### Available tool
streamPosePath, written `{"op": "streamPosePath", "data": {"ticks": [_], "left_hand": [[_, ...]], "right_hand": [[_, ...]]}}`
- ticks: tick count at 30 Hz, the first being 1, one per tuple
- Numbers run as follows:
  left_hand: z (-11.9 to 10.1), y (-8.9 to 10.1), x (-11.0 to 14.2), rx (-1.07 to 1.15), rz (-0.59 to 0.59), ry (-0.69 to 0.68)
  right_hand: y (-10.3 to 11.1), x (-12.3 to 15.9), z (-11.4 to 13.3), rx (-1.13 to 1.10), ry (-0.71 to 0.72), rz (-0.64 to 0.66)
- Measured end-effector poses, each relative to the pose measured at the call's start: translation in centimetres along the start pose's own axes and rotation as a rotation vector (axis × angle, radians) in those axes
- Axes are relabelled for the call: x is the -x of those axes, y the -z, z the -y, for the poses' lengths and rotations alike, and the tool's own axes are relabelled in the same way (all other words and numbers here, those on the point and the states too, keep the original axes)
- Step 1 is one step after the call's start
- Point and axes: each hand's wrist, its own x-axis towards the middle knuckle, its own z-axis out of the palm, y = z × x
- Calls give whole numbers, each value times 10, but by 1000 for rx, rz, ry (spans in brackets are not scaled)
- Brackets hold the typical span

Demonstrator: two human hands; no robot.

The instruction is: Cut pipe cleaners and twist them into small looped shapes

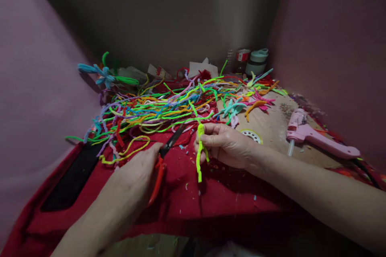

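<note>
My left hand is closed around a pair of scissors with red-orange handles. Their dark blades point up and right toward the pile of pipe cleaners; most of that hand's fingers are hidden behind its back. In my right hand, thumb and fingers pinch a bent neon-yellow pipe cleaner. One end hangs below the fingers, and a thin length rises above them. The blades and the yellow piece are apart. Just beyond both hands lies a tangled heap of coloured pipe cleaners.
A pink glue gun rests on a board at the right, near a tape roll. A black flat object lies left on the red cloth. A lidded cup and a jar stand at the back.
</note>
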Motion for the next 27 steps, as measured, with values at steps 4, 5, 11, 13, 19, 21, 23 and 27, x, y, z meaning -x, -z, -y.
{"op": "streamPosePath", "data": {"ticks": [4, 5, 11, 13, 19, 21, 23, 27], "left_hand": [[26, -3, -14, -107, 136, 56], [33, -2, -18, -123, 176, 89], [43, 4, -28, -160, 191, 32], [29, 5, -30, -180, 24, -14], [-31, 2, -39, 243, -274, -461], [-41, 1, -42, 267, -347, -525], [-46, 2, -45, 260, -398, -559], [-53, 9, -50, 262, -399, -595]], "right_hand": [[-4, 1, 3, 13, 11, -105], [-4, 1, 3, 26, 24, -131], [-3, -3, 3, 60, 67, -219], [-2, -3, 3, 36, 59, -232], [-4, -1, 3, -8, 44, -223], [-4, -1, 4, -10, 32, -229], [-4, -2, 4, -9, 24, -240], [-4, -3, 4, -8, 18, -248]]}}
